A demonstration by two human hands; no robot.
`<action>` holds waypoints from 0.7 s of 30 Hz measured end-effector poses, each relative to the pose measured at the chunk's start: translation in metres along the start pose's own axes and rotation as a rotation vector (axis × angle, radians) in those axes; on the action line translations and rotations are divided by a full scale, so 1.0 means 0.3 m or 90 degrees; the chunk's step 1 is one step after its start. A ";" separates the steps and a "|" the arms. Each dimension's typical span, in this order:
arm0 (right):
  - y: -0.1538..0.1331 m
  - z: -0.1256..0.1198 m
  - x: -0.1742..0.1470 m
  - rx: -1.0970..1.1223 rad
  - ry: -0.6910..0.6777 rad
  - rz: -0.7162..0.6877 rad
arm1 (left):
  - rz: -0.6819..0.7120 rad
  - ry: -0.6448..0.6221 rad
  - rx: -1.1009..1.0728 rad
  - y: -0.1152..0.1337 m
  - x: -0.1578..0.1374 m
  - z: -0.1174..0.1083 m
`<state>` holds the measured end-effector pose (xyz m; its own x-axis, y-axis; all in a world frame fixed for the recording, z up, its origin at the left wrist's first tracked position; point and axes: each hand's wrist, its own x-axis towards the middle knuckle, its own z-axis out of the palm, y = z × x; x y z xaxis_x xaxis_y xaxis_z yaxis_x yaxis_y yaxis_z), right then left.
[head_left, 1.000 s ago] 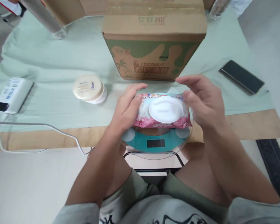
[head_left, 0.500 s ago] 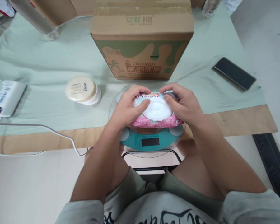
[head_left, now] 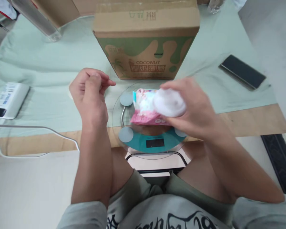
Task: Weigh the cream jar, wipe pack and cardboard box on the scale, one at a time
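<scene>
My right hand (head_left: 193,108) is closed on the right side of a pink and pale-blue pack of wet wipes (head_left: 143,109). The pack's white oval lid (head_left: 170,102) is blurred between my thumb and fingers. Beneath the pack is a round glass kitchen scale (head_left: 138,141) with a teal front and a dark display; I cannot tell whether pack and scale touch. My left hand (head_left: 91,92) is off the pack, left of the scale, with loosely bent fingers pointing right and nothing visible in them. It covers the spot where the Dove jar stood.
A tall coconut carton (head_left: 147,57) stands behind the scale. A dark phone (head_left: 243,71) lies to the right. At the left are a white power bank (head_left: 10,100) with a white cable (head_left: 45,128) and a clear cylinder (head_left: 53,35). The table's wooden front edge (head_left: 252,119) shows below the cloth.
My left hand has let go of the wipes pack and moved left over the jar's spot. My right hand keeps hold of the pack, which has tilted.
</scene>
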<state>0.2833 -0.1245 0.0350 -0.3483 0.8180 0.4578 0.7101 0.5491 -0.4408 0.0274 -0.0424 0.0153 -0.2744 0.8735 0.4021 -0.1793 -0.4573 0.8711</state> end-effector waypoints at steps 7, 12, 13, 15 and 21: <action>0.105 -0.108 -0.034 -0.069 0.019 0.085 | -0.057 0.016 0.068 0.002 0.004 0.021; 0.108 -0.210 -0.010 -0.173 0.099 0.425 | -0.079 0.029 0.070 -0.006 0.012 0.024; 0.112 -0.217 0.003 -0.207 0.122 0.515 | -0.088 0.029 0.073 -0.012 0.014 0.022; 0.136 -0.211 0.026 -0.250 0.145 0.643 | -0.098 0.022 0.077 -0.026 0.019 0.017; 0.233 -0.156 0.014 -0.264 0.082 0.694 | 0.020 -0.061 0.112 -0.071 0.042 -0.006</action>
<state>0.3600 -0.0905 0.0423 0.6150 0.7845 0.0793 0.7480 -0.5486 -0.3735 0.0261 -0.0221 0.0012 -0.1848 0.8751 0.4472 -0.0019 -0.4553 0.8903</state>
